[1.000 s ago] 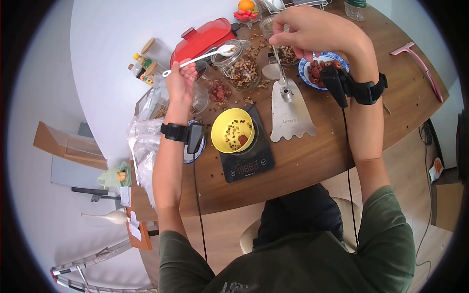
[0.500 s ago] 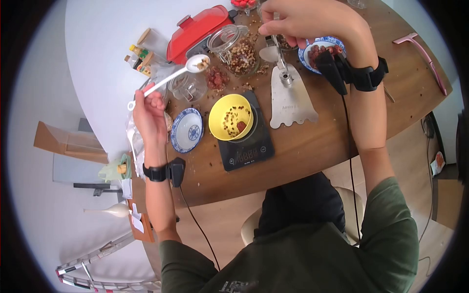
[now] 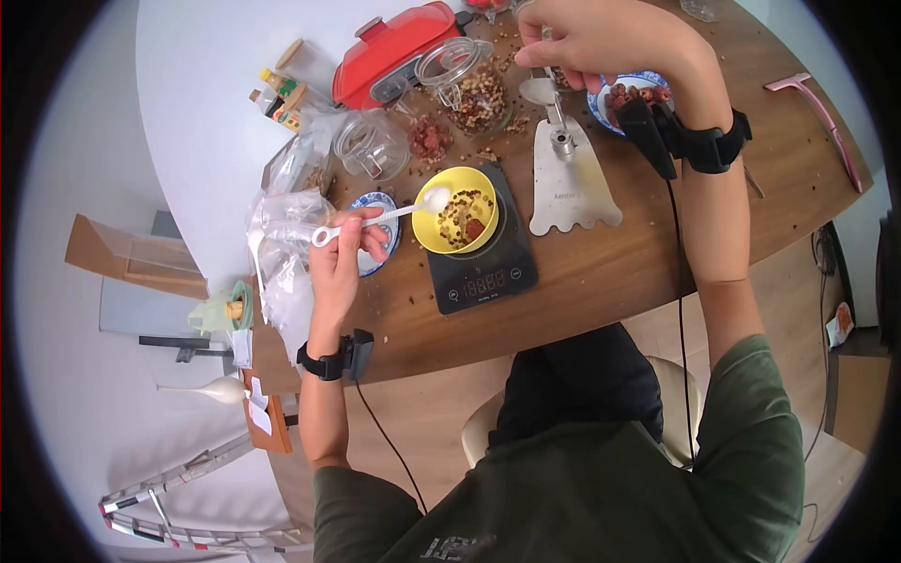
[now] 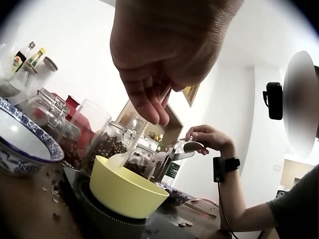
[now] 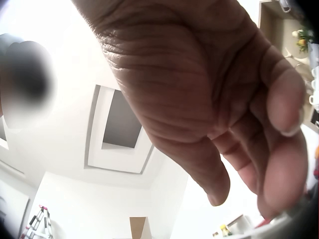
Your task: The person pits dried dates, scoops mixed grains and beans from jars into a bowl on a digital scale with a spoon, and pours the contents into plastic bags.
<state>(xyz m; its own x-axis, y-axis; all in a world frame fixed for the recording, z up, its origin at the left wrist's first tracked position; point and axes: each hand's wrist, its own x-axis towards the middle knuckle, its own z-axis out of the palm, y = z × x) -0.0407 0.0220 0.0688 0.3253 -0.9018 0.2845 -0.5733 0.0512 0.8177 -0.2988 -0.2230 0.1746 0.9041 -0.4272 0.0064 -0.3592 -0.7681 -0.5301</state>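
My left hand holds the long handle of a white plastic spoon, its bowl over the yellow bowl. Small brown and pale bits and one red piece lie inside. In the left wrist view the spoon's head dips behind the yellow bowl's rim. The bowl stands on a black kitchen scale. At the back right my right hand pinches the top of a metal upright on a wavy-edged steel base. A round, dished metal end shows below the fingers. Its grip is partly hidden by the hand.
Behind the scale stand a filled glass jar and a clear jar. A blue-and-white bowl of red fruit is partly behind the right wrist. Left lie plastic bags; a red cooker is at the back.
My left hand has brought the spoon away from the filled jar's mouth, first leftward with bits in it, then down over the yellow bowl. My right hand stays near the metal upright.
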